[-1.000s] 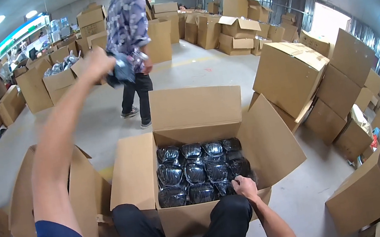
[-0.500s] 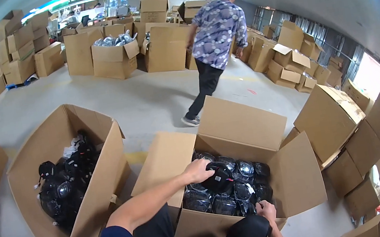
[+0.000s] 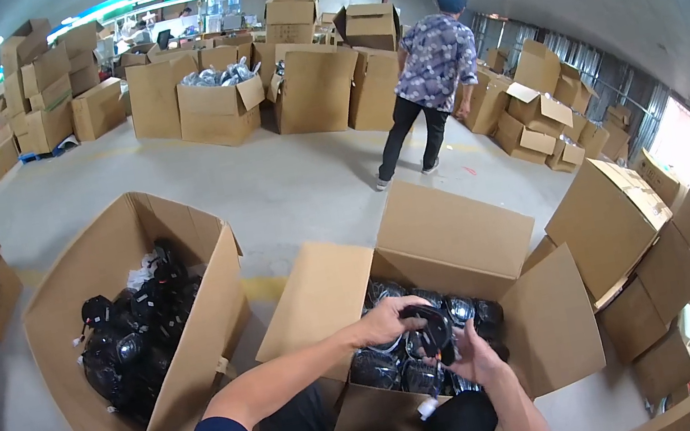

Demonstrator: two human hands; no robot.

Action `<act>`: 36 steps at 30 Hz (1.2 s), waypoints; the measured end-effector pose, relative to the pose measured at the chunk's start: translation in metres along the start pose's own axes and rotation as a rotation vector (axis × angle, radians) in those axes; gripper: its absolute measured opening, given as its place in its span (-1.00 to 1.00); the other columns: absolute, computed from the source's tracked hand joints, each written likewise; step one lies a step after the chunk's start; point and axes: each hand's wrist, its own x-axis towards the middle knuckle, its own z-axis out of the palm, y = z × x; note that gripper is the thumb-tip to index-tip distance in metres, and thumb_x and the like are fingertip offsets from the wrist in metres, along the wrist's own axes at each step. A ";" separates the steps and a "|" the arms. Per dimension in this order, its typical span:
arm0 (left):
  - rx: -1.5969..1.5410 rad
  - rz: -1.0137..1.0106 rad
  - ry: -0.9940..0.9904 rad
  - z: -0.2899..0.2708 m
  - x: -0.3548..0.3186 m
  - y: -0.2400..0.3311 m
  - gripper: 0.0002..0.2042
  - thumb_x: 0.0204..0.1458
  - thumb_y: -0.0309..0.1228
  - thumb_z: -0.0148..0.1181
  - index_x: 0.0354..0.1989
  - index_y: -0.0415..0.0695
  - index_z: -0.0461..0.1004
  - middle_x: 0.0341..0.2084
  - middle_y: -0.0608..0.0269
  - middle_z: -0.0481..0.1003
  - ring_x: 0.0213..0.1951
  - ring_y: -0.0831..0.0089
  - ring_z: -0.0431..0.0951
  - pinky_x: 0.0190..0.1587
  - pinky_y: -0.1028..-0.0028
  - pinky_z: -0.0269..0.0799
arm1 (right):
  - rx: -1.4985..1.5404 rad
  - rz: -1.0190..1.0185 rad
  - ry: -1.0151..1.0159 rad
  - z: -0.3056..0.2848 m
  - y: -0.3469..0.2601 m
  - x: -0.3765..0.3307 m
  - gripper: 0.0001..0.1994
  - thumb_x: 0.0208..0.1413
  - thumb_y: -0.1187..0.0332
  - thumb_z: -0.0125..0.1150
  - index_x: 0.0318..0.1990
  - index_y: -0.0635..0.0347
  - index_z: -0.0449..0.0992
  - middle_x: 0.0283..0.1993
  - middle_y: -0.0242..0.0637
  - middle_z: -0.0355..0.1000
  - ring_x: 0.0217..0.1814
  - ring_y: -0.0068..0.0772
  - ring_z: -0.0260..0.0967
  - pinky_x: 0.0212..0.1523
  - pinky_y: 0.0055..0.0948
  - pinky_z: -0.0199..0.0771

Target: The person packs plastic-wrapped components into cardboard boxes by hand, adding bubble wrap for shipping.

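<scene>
My left hand (image 3: 388,320) grips a black rounded part (image 3: 430,329) by its upper edge, above the open carton in front of me. A cable hangs from the part and ends in a white connector (image 3: 428,407). My right hand (image 3: 480,357) is close beside the part on its right, fingers stretched upward and thumb apart; whether it touches the part or its cable I cannot tell. Below both hands, the cardboard box (image 3: 448,230) holds rows of black parts in clear plastic wrap (image 3: 377,369). Its flaps are folded outward.
To the left stands another open box (image 3: 54,328) with a loose heap of black parts (image 3: 126,352). A person (image 3: 434,64) in a patterned shirt walks beyond the boxes. Stacked cartons (image 3: 601,218) line the right, and a carton of silvery wrapped items (image 3: 218,113) stands at the back.
My left hand has lifted the black part, and its cable now hangs free. My right hand has left the box's near edge and risen beside it. The person has walked farther away.
</scene>
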 end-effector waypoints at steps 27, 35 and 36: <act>1.585 -0.532 0.426 -0.228 0.233 0.233 -0.34 -0.05 -0.62 0.20 0.30 -0.44 0.16 -0.06 -0.16 0.60 0.01 0.02 0.63 0.01 0.10 0.56 | 0.200 -0.166 0.129 0.012 0.008 0.007 -0.60 0.37 0.17 0.14 0.19 0.27 0.45 0.05 -0.26 0.56 0.01 -0.36 0.57 0.06 -0.25 0.62; 1.617 -0.535 0.425 -0.242 0.229 0.229 -0.35 0.00 -0.62 0.16 0.33 -0.41 0.14 -0.03 -0.17 0.59 0.05 0.02 0.61 0.07 0.10 0.53 | 0.242 -0.159 0.094 0.009 0.014 0.014 -0.60 0.37 0.15 0.13 0.17 0.27 0.47 0.07 -0.24 0.57 0.03 -0.32 0.57 0.08 -0.22 0.61; 1.614 -0.536 0.423 -0.247 0.227 0.222 -0.35 0.00 -0.62 0.16 0.33 -0.41 0.14 -0.03 -0.17 0.59 0.05 0.02 0.61 0.07 0.10 0.53 | 0.242 -0.157 0.097 0.010 0.013 0.015 -0.60 0.37 0.15 0.13 0.17 0.27 0.47 0.07 -0.24 0.57 0.03 -0.32 0.57 0.08 -0.22 0.61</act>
